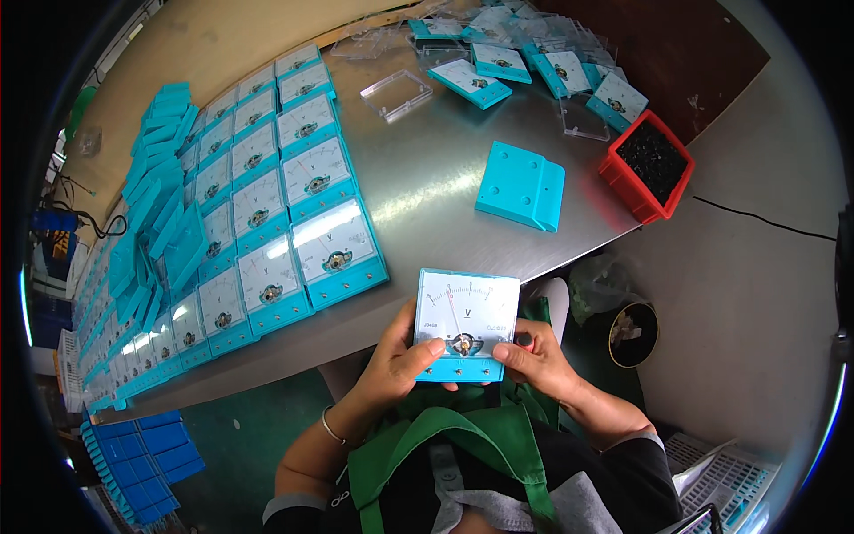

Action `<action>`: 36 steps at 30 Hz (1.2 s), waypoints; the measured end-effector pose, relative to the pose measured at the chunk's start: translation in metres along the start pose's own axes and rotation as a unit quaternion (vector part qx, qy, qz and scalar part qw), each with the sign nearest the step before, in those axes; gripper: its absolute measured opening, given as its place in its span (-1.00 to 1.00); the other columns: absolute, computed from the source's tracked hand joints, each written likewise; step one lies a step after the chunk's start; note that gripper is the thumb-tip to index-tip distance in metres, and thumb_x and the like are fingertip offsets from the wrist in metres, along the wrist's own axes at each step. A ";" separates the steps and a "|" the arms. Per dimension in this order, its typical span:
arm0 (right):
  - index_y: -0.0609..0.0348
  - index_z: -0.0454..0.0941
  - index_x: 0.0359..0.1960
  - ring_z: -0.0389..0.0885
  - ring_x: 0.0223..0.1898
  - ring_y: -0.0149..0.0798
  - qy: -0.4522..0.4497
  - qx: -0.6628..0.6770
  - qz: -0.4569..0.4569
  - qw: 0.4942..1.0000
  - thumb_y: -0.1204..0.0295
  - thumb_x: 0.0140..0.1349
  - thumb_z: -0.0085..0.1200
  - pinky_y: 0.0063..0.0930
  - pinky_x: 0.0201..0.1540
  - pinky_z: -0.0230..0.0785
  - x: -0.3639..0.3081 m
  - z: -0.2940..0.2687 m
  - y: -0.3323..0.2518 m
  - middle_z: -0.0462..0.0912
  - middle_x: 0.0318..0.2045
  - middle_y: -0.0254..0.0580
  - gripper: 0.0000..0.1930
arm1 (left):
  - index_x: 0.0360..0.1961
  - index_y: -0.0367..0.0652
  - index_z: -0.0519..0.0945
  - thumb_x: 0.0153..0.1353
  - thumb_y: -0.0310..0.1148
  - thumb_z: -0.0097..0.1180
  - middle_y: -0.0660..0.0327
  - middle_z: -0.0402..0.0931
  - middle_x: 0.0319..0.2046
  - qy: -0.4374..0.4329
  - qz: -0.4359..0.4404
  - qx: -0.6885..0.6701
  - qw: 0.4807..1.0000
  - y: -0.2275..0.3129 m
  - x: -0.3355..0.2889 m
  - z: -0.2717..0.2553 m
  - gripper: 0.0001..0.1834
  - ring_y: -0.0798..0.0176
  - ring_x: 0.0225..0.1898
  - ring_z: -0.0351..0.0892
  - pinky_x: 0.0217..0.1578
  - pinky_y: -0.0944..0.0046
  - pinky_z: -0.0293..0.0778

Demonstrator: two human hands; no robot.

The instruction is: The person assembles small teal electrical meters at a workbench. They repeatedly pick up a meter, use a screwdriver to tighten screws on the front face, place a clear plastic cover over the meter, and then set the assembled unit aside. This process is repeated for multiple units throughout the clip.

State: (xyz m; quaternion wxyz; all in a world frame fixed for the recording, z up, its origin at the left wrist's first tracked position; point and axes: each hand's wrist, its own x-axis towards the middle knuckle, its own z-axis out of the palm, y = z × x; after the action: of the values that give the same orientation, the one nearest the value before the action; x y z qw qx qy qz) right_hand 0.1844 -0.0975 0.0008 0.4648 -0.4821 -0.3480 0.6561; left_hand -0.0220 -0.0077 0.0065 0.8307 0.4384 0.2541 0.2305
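Holding the meter (467, 311) over my lap near the table (427, 233), left hand (391, 363) and right hand (544, 363) clamped on its lower sides, I judge it light and stiff, its face slick and crackable, its teal base (473, 376) the safest grip.

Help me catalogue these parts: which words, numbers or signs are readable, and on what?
Held square, white-faced turquoise meter: a letter, scale marks, small codes; I won't copy them.
Rowed white-and-turquoise meters: a letter on nearer ones; finer print too small.
Heaped white-and-turquoise meters: too small.
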 end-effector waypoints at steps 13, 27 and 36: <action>0.34 0.52 -0.18 0.17 -0.66 -0.67 -0.020 -0.003 -0.076 0.997 0.18 0.27 0.10 -0.71 -0.65 -0.07 0.009 -0.010 -0.024 0.37 -0.67 -0.51 -0.62 | 0.37 -0.26 -0.08 0.18 -0.19 0.15 -0.03 0.17 0.23 0.003 0.144 0.057 0.988 0.006 0.016 0.000 -0.12 0.12 0.28 0.16 0.14 0.17 0.29; 0.29 0.62 -0.26 0.51 -0.41 -0.61 -0.030 -0.041 -0.146 0.988 0.57 0.16 0.15 -0.65 -0.33 0.40 0.031 -0.006 0.026 0.66 -0.42 -0.36 -0.88 | 0.29 -0.26 0.09 0.22 -0.31 0.10 0.07 0.35 0.03 0.000 0.027 -0.062 0.998 0.008 -0.001 0.007 -0.31 0.21 -0.08 0.52 -0.33 0.18 0.63; 0.22 0.62 -0.24 0.58 -0.25 -0.50 -0.015 0.027 -0.103 0.994 0.61 0.10 0.20 -0.51 -0.16 0.44 0.035 -0.002 0.033 0.68 -0.30 -0.33 -0.83 | 0.28 -0.27 0.09 0.20 -0.27 0.14 0.04 0.36 0.01 0.000 -0.007 -0.052 0.999 0.011 -0.003 0.007 -0.29 0.17 -0.18 0.58 -0.39 0.17 0.64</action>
State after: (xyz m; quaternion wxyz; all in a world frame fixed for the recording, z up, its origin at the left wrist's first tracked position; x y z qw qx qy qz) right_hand 0.1737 -0.0752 -0.0402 0.5373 -0.4208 -0.3851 0.6213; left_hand -0.0214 -0.0080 0.0197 0.8540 0.3929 0.2446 0.2378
